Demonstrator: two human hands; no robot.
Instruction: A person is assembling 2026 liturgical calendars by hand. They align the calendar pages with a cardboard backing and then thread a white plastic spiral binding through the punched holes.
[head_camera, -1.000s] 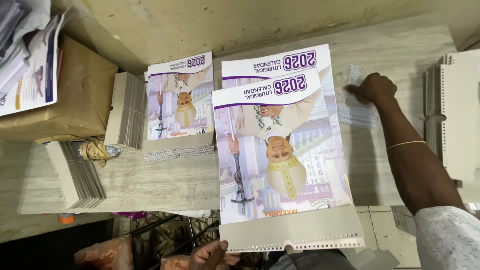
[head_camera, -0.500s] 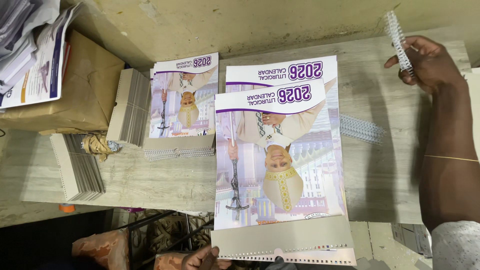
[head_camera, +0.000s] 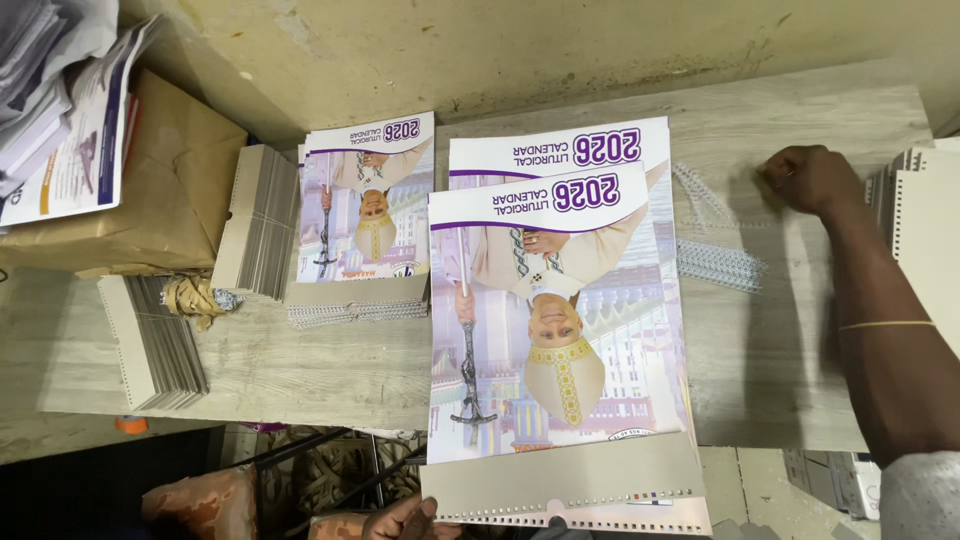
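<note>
From the head camera, two calendar stacks lie on the table (head_camera: 300, 370): a small calendar stack (head_camera: 365, 215) and a large calendar (head_camera: 560, 330) overhanging the near table edge. The left hand (head_camera: 405, 520) grips the large calendar's punched bottom edge, fingers clamped on it. The right hand (head_camera: 815, 180) rests curled on the tabletop; whether it pinches anything cannot be told. Just left of its fingers lie two bunches of wire binding coils (head_camera: 720, 262), with bare table between. Two card bundles (head_camera: 160, 340) sit far left.
</note>
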